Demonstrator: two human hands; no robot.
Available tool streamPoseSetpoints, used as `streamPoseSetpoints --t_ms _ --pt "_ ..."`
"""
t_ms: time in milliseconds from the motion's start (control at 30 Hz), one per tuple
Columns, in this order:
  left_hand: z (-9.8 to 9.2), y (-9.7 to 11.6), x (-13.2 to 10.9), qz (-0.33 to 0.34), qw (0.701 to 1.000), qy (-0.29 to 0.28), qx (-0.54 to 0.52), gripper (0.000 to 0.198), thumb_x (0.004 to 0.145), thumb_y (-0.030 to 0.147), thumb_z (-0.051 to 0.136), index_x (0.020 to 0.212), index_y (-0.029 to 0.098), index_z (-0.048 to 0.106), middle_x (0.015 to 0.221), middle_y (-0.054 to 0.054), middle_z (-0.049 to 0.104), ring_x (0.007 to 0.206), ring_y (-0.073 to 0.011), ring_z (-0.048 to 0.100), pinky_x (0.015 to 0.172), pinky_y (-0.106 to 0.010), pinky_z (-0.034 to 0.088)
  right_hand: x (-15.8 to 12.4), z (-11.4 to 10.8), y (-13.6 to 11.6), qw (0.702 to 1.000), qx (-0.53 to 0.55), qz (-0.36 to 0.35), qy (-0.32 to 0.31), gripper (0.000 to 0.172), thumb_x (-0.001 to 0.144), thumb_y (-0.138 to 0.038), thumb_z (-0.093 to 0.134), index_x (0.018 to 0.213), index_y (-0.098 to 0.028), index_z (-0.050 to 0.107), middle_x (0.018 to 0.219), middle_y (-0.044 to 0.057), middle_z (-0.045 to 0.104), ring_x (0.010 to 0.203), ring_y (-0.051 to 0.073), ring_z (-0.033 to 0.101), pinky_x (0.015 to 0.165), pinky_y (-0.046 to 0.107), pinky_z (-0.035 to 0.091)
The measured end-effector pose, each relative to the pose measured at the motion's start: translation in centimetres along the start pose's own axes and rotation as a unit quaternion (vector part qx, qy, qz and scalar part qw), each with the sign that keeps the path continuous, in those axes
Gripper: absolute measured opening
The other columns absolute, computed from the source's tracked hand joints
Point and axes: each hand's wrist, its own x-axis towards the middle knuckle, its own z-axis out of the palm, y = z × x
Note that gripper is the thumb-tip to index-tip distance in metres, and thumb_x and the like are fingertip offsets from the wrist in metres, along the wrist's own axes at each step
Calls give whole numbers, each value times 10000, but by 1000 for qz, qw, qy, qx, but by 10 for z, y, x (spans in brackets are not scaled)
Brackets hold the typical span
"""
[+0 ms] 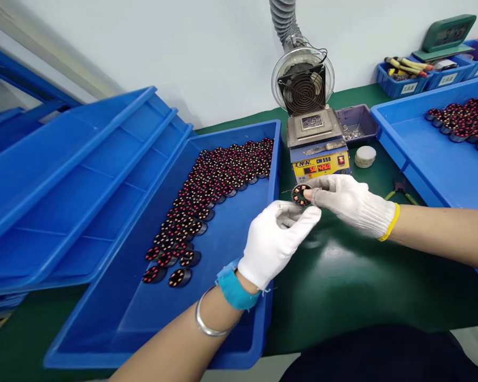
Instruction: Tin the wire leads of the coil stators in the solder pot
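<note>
Just in front of the solder pot, my right hand (352, 204), in a white knit glove with a yellow cuff, pinches a round black stator (300, 194) with copper coils. Its thumb lies over the right side of the stator's face. A thin wire end sticks out to the left. My left hand (276, 239), also gloved in white, is closed at the stator's lower edge, thumb and fingers curled together; its exact contact is partly hidden. A blue wrist strap (238, 289) and a silver bangle (207, 318) are on the left arm.
Many stators (223, 175) stand in the blue tray (239, 233) at left. Stacked blue trays (83, 185) lean beside it. The solder pot (316, 138) has a fume fan (304, 93) behind. At right are a round white pad (365, 156), cutters (400, 188) and another tray (434, 164).
</note>
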Motion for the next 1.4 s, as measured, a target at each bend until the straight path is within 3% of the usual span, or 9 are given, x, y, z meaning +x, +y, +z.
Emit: streamPoseSetpoints --t_ms 167,333,467,567,700,900,1000,1167,1400 --pt "-6 3 -5 17 994 -27 -102 163 804 319 637 763 161 635 633 -2 673 535 -133 633 483 -241 480 3 3 5 998 32 -51 -12 245 804 -360 594 921 -183 717 865 18 717 802 147 626 717 254 444" --pt "-25 5 -3 82 972 123 -184 212 850 387 588 779 188 587 654 13 653 533 -128 620 482 -256 488 1 5 3 997 65 -47 8 226 765 -340 642 915 -185 707 810 7 708 740 130 622 648 237 454" --pt "-24 3 1 4 991 4 -132 462 889 580 430 810 159 604 638 -27 639 510 -139 609 415 -253 436 -5 10 -5 992 109 -60 2 149 740 -216 650 873 -156 684 856 17 710 776 121 638 685 226 493" --pt "-15 6 -3 -15 997 -31 -64 339 879 471 521 738 166 569 582 3 605 470 -114 572 428 -239 432 -7 11 -7 991 113 -73 4 139 729 -152 643 865 -144 667 879 24 710 817 123 649 748 235 514" --pt "-13 11 -13 49 997 -4 -62 193 865 307 544 724 178 568 580 17 595 459 -104 549 436 -241 430 -4 9 -3 990 105 -91 19 162 739 -202 655 892 -155 673 905 26 709 822 127 653 749 244 527" --pt "-25 8 -4 116 985 130 -11 201 907 400 483 929 218 566 855 -23 642 707 -149 621 588 -281 477 -8 7 -4 990 39 -134 37 145 718 -203 674 860 -175 687 933 19 697 849 135 643 760 250 520" --pt "-25 6 -2 121 984 71 107 210 901 378 502 816 207 591 742 -8 613 690 -146 583 648 -280 458 -11 5 -5 985 -18 -168 42 122 719 -191 672 838 -191 697 958 16 686 881 138 634 790 253 510" --pt "-26 10 -12 234 950 -74 195 338 867 274 522 544 201 453 525 28 449 510 -107 418 549 -278 352 -6 1 -3 983 -8 -164 76 154 729 -225 672 876 -186 698 958 22 693 901 155 645 814 280 520" --pt "-14 0 -5 165 964 -89 187 369 855 367 550 551 204 420 519 37 456 506 -105 431 545 -259 352 13 -20 -11 979 -37 -152 131 224 723 -246 669 931 -169 696 947 34 707 873 173 650 822 328 532"
